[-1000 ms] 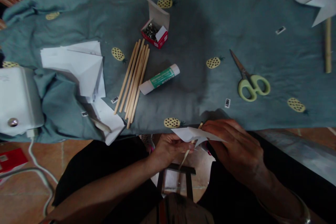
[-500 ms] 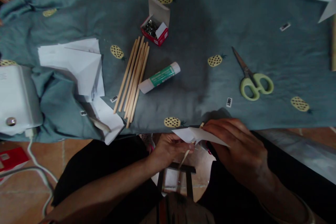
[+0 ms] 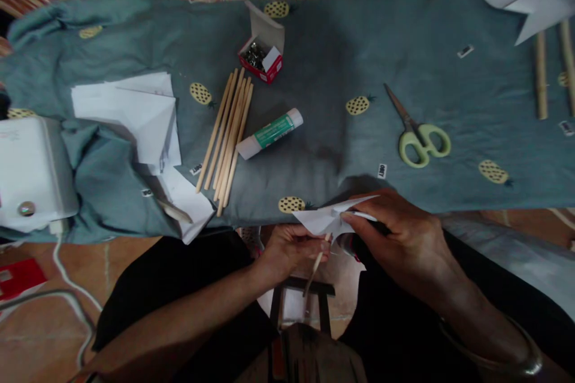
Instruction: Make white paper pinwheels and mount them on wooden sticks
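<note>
Over the table's front edge, a white paper pinwheel (image 3: pixel 317 220) with folded blades is held between my two hands. A thin wooden stick (image 3: pixel 315 264) slants down from behind it. My left hand (image 3: pixel 287 251) is closed, its thumb and fingers pinching the stick just under the paper. From the other side my right hand (image 3: pixel 399 233) is closed on the pinwheel, thumb and fingertips pressing near its middle. Whatever lies under the right fingertips is hidden. Scissors (image 3: pixel 420 140) with green handles lie beyond my right hand, and a glue stick (image 3: pixel 271 134) lies beyond my left.
Several wooden sticks (image 3: pixel 230 137) lie beside a red box (image 3: pixel 265 66) of small metal pieces. White paper sheets (image 3: pixel 130 108) are at the left, near a white device (image 3: pixel 33 173) with a cable. Another pinwheel (image 3: pixel 532 3) lies far right on the green cloth (image 3: pixel 314 96).
My right hand has shifted its hold, its thumb now on the paper near the middle. The pinwheel has turned and tilted, and the view has swung slightly right.
</note>
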`<state>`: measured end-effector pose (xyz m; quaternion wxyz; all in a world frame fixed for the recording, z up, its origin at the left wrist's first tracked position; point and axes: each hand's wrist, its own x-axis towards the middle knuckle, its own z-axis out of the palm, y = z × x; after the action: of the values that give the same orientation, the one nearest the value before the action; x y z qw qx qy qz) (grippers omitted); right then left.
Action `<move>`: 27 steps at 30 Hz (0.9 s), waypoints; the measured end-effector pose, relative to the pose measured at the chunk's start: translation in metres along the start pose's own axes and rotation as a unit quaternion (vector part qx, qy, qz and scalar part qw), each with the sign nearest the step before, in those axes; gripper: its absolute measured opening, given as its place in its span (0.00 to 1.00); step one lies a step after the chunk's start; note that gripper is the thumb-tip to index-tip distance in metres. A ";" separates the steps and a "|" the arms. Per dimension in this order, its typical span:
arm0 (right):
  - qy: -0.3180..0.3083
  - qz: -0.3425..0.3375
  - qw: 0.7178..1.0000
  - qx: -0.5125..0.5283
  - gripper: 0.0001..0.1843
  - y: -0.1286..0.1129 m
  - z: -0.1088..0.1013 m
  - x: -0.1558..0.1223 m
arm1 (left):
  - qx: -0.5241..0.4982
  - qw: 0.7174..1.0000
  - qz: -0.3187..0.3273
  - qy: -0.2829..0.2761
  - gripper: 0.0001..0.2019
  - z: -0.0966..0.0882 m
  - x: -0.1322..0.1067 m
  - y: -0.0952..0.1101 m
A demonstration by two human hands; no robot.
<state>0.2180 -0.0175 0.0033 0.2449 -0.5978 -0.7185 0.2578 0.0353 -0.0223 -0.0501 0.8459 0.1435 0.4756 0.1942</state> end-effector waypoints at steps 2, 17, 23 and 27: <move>-0.019 0.027 0.999 0.008 0.06 -0.001 -0.002 0.002 | 0.005 1.000 -0.009 0.010 0.16 0.001 -0.002 0.002; -0.130 0.160 0.974 0.090 0.08 0.012 -0.008 0.030 | 0.028 0.998 0.055 -0.003 0.19 0.007 -0.010 0.000; -0.187 0.162 0.960 0.130 0.09 0.020 -0.011 0.044 | 0.043 0.994 0.096 -0.038 0.18 0.004 -0.006 -0.005; -0.228 0.188 0.945 0.142 0.08 0.017 -0.016 0.055 | 0.045 0.993 0.110 -0.022 0.20 0.006 -0.004 -0.006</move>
<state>0.2319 0.0410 0.0069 0.1039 -0.6065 -0.5858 0.5275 0.0399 -0.0298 -0.0464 0.8223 0.2369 0.4463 0.2617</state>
